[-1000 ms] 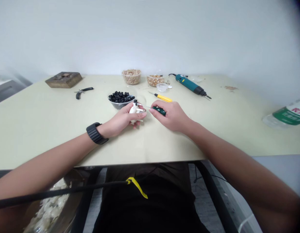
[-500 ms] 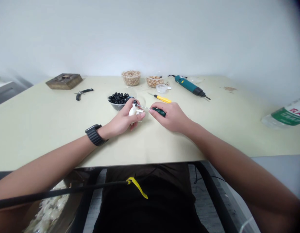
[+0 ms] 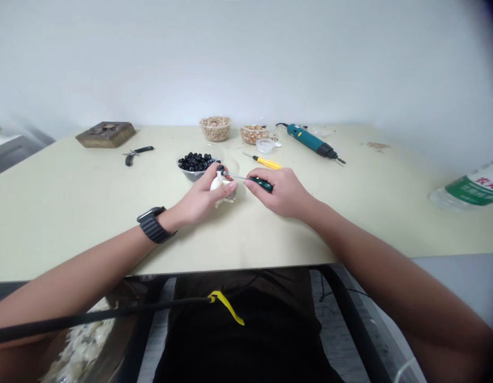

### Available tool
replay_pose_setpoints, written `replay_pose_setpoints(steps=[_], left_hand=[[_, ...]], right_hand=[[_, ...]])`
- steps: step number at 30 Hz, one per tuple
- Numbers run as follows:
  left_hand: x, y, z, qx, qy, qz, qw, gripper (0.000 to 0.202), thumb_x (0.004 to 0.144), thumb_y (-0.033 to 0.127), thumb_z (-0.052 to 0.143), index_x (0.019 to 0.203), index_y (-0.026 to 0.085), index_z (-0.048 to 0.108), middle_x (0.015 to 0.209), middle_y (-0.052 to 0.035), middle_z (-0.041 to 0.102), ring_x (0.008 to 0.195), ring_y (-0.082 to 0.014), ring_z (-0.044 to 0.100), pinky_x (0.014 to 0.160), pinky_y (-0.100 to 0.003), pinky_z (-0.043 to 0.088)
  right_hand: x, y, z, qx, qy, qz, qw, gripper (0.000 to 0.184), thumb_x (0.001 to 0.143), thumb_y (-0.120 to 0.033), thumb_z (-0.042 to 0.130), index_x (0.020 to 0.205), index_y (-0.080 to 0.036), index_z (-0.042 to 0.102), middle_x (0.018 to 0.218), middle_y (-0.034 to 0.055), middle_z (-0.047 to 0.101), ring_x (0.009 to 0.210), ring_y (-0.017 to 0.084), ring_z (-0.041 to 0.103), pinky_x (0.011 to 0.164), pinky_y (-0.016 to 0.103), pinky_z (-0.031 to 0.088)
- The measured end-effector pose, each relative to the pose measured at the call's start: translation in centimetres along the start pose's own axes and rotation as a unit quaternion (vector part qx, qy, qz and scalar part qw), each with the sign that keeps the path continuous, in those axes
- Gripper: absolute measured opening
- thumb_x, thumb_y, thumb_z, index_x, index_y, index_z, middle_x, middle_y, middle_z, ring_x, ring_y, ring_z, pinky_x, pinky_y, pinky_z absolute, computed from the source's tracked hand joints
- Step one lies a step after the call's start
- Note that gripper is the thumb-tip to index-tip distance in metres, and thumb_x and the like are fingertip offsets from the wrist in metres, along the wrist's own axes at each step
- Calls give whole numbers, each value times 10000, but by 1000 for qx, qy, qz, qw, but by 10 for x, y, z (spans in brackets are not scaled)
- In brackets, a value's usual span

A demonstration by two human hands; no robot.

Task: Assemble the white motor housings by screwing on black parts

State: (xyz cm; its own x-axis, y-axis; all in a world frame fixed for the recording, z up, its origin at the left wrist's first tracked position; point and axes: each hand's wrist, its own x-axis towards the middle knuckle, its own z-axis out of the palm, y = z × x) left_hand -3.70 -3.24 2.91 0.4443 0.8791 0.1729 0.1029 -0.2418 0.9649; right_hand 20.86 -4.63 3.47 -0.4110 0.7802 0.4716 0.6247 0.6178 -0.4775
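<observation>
While the left hand (image 3: 199,199) curls closed around a white, rounded piece (image 3: 216,182) just before the clear bowl (image 3: 194,175) of glossy black pieces (image 3: 195,160), the right hand (image 3: 285,191), right of that bowl, grips a green-handled, metal-shafted tool (image 3: 262,184).

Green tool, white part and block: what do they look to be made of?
Green tool: likely plastic, glossy by its highlights, with a slim silvery shaft, probably metal.
White part: probably smooth plastic, given its even, pale surface.
Block: wood or metal, I can't tell which; it looks brownish, mottled and worn.
</observation>
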Motion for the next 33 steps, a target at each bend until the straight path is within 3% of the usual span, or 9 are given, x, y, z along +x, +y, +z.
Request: replay_pose_setpoints(steps=[8, 11, 14, 19, 27, 33], left_hand=[[3, -12, 4, -56, -12, 4, 998, 525, 897, 512, 917, 1108, 224, 531, 1119, -43, 707, 859, -140, 642, 779, -300, 539], [4, -13, 5, -45, -13, 2, 999, 563, 832, 412, 965, 1094, 228, 502, 1078, -24, 702, 852, -129, 622, 760, -279, 511], [3, -11, 3, -12, -23, -7, 1000, 655, 727, 286, 1000, 1104, 238, 468, 1172, -38, 717, 915, -139, 640, 792, -280, 510], [1, -12, -3, 27, -54, -13, 998, 655, 709, 122, 855, 1184, 256, 423, 1333, -67, 699, 948, -140, 639, 813, -294, 500], [4, -8, -4, -49, -47, -55, 996, 666, 628, 125, 756, 1112, 281, 325, 1237, -9, 678, 884, -135, 572, 689, -282, 435], [3, -7, -5, -9, -61, -57, 996, 650, 639, 112, 748, 1116, 276, 339, 1076, 25, 602, 851, -137, 530, 668, -293, 399]], right_hand=[[0, 2, 1, -13, -10, -10, 1000, 372, 1099, -485, 591, 1058, -203, 831, 888, 55, 805, 689, 183, 615, 707, 336, 423], [0, 2, 0, -29, -16, -15, 999, 382, 1099, -478, 576, 1067, -194, 830, 890, 66, 806, 695, 188, 609, 713, 340, 411], [0, 4, -1, -36, -36, -16, 999, 384, 1105, -477, 564, 1074, -195, 823, 845, 59, 780, 696, 190, 588, 722, 341, 395], [0, 8, -2, -18, -60, 3, 998, 380, 1123, -473, 540, 1094, -196, 799, 849, 46, 758, 712, 186, 581, 727, 333, 391], [-1, 5, 3, -90, -37, -19, 995, 396, 1139, -484, 520, 1127, -177, 769, 897, 81, 761, 745, 206, 570, 741, 333, 369], [-4, 1, 4, -213, -43, -56, 974, 538, 1195, -522, 398, 1061, -153, 767, 853, 108, 760, 724, 213, 577, 670, 343, 274]])
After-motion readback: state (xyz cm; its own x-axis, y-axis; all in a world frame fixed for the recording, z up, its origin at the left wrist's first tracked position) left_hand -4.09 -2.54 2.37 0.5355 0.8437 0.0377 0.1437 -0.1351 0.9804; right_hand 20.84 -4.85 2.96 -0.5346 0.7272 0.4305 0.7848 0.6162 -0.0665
